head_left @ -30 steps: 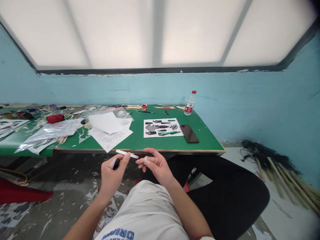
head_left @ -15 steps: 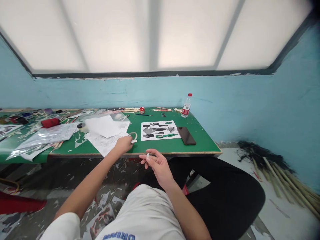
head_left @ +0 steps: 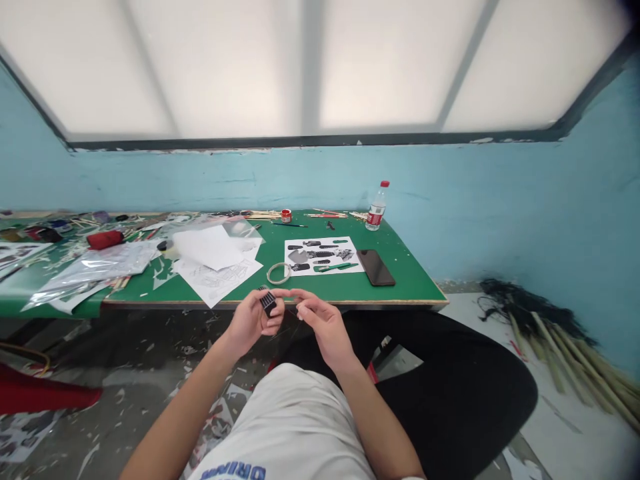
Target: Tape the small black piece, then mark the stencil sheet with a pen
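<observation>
My left hand (head_left: 253,320) is closed around a small black ribbed piece (head_left: 268,301), held in front of the table's near edge. My right hand (head_left: 323,323) is right beside it, fingertips pinched toward the left hand's fingers; what it pinches is too small to make out. A roll of tape (head_left: 279,273) lies on the green table (head_left: 400,290) just beyond my hands. Next to the tape lies a printed sheet of cut-out parts (head_left: 323,255).
A black phone (head_left: 375,267) lies right of the printed sheet. A water bottle (head_left: 377,207) and a small red-lidded jar (head_left: 286,215) stand near the wall. Loose papers (head_left: 215,260), plastic sleeves and sticks cover the table's left side. Paper scraps litter the floor; bamboo sticks (head_left: 560,350) lie at right.
My left hand reached to the table, left the tape roll there, and came back to meet my right hand. The white strip it held a second ago is gone from it.
</observation>
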Tool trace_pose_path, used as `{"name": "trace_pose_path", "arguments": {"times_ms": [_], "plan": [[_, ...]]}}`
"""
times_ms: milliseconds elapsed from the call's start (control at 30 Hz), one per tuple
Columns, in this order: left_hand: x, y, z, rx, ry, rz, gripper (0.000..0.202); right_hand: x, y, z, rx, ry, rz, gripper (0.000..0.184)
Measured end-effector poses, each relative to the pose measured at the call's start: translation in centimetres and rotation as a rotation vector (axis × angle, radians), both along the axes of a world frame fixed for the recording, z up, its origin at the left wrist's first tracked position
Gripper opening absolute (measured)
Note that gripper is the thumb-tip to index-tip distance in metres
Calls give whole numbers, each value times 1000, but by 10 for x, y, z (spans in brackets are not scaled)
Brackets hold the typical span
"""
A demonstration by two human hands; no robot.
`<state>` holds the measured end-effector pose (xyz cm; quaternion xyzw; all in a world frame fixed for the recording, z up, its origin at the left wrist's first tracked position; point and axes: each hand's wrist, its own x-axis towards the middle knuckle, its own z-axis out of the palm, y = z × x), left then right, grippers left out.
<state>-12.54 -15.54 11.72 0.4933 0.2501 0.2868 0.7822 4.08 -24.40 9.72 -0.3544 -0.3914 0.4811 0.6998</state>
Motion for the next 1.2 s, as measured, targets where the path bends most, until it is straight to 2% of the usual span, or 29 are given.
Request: {"name": "trace_pose_path", "arguments": {"times_ms": [333, 533, 667, 800, 1000, 1133, 1200], "plan": [[-7, -14, -8, -32, 77, 43, 38, -8, 13, -4, -83, -98, 4, 27], [-10, -21, -6, -38, 88, 38, 47, -9, 20, -13, -90, -69, 24, 26], [-12, -30, -3, -56, 95, 43, 44, -9, 19, -15, -72, -43, 30, 22], [-14, -40, 1, -73, 96, 40, 47, -12, 11, -8, -31, 10, 101, 21], [-10, -60, 10, -85, 124, -38, 56, -17, -5, -1, 3, 125, 270, 36], [-8, -73, 15, -13, 160, -27, 56, -17, -12, 0, 11, 150, 359, 42], [-8, -77, 16, 57, 191, -3, 53, -16, -16, 2, 45, 102, 359, 41]]}}
